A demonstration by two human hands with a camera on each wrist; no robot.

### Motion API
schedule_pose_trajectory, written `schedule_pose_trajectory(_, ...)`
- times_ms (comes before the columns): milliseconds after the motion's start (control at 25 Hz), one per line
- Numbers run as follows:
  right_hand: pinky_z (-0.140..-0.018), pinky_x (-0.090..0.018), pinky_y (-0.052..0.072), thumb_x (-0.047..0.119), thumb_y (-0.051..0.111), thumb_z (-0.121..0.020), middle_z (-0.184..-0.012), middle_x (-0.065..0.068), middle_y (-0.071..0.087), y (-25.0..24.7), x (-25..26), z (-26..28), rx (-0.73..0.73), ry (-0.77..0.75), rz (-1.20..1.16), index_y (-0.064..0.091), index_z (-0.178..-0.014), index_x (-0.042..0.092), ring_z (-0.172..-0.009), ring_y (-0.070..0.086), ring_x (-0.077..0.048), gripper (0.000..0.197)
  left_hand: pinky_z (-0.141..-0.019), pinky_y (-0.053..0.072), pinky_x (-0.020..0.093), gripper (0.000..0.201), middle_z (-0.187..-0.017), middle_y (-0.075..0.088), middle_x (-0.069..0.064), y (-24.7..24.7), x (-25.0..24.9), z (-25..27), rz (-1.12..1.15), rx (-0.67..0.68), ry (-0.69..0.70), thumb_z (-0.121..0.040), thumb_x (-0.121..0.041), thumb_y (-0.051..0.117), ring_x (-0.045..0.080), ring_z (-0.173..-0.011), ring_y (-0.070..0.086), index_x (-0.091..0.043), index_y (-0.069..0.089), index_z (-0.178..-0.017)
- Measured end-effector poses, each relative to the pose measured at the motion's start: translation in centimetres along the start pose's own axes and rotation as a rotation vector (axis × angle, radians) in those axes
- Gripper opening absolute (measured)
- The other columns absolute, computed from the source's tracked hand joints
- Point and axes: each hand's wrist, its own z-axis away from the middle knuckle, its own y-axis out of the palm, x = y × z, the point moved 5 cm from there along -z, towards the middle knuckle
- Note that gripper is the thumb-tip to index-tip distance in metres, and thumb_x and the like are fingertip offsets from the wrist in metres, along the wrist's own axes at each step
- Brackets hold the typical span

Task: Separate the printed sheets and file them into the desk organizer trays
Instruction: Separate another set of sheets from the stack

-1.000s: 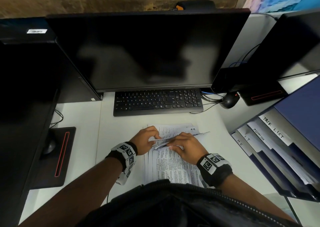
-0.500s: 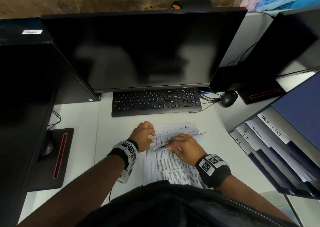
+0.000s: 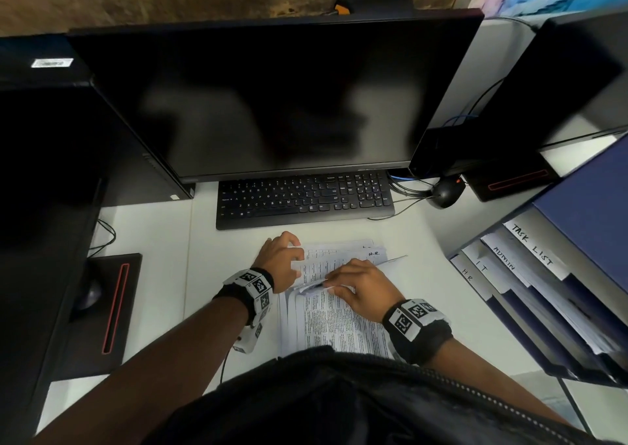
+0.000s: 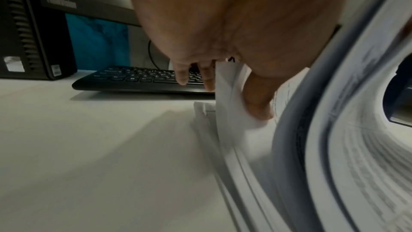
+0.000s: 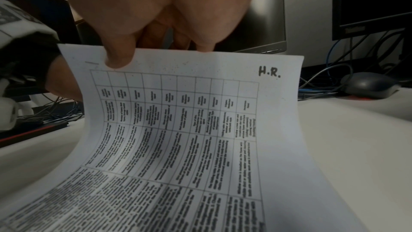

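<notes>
A stack of printed sheets lies on the white desk just before the keyboard. My left hand holds its left edge; in the left wrist view the thumb presses a lifted sheet against the fingers behind it. My right hand rests over the middle of the stack. In the right wrist view it pinches the top edge of a curled sheet with a printed table, marked "H.R.". The blue desk organizer stands at the right, with tabs HR, IT, ADMIN and TASK LIST.
A black keyboard and a dark monitor stand behind the sheets. A mouse and cables lie at the back right by a second monitor. A black stand base sits at the left.
Both hands stay at the stack. The left hand has crept slightly farther along the left edge, and the lifted sheets between the hands are curled a little more.
</notes>
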Motion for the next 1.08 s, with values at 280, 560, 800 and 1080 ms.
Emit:
schedule_pose_trajectory(280, -0.085, -0.035, 0.046, 0.035, 0.055, -0.090, -0.103, 0.011, 0.069, -0.1, 0.2, 0.0, -0.009, -0.007, 0.002, 0.070, -0.103, 0.026, -0.095, 0.056, -0.011, 0.022, -0.082, 0.047, 0.022, 0.031, -0.100, 0.050, -0.008, -0.5, -0.7, 1.9, 0.351, 0.032, 0.101, -0.081, 0.001, 0.058, 0.010, -0.091, 0.051, -0.026, 0.052, -0.094)
schedule_pose_trajectory(560, -0.085, -0.031, 0.044, 0.032, 0.056, -0.088, -0.103, 0.011, 0.068, 0.0, 0.5, 0.5, -0.013, -0.024, 0.001, 0.071, -0.103, 0.027, -0.096, 0.055, -0.008, 0.021, -0.069, 0.044, 0.024, 0.024, -0.085, 0.051, -0.008, 0.4, -0.9, 2.7, 0.403, -0.026, 0.184, -0.080, 0.003, 0.064, 0.009, -0.081, 0.053, -0.021, 0.059, -0.076)
schedule_pose_trajectory(800, -0.089, -0.033, 0.044, 0.040, 0.048, -0.090, -0.103, 0.011, 0.067, 0.0, 0.5, 0.4, 0.005, -0.026, 0.015, 0.069, -0.104, 0.028, -0.098, 0.055, -0.008, 0.028, -0.108, 0.035, 0.045, 0.030, -0.144, 0.039, -0.007, 0.9, 0.5, 1.8, 0.220, -0.033, -0.046, -0.079, -0.013, 0.069, 0.021, -0.125, 0.045, -0.033, 0.050, -0.066)
schedule_pose_trajectory(1080, -0.086, -0.032, 0.043, 0.028, 0.061, -0.089, -0.104, 0.012, 0.068, 0.1, 0.2, -0.1, -0.003, -0.012, 0.026, 0.069, -0.104, 0.027, -0.095, 0.056, -0.010, 0.018, -0.108, 0.029, 0.036, 0.017, -0.149, 0.036, -0.008, 0.8, 1.0, 0.6, 0.159, 0.029, -0.108, -0.081, -0.024, 0.069, 0.018, -0.132, 0.036, -0.032, 0.054, -0.080)
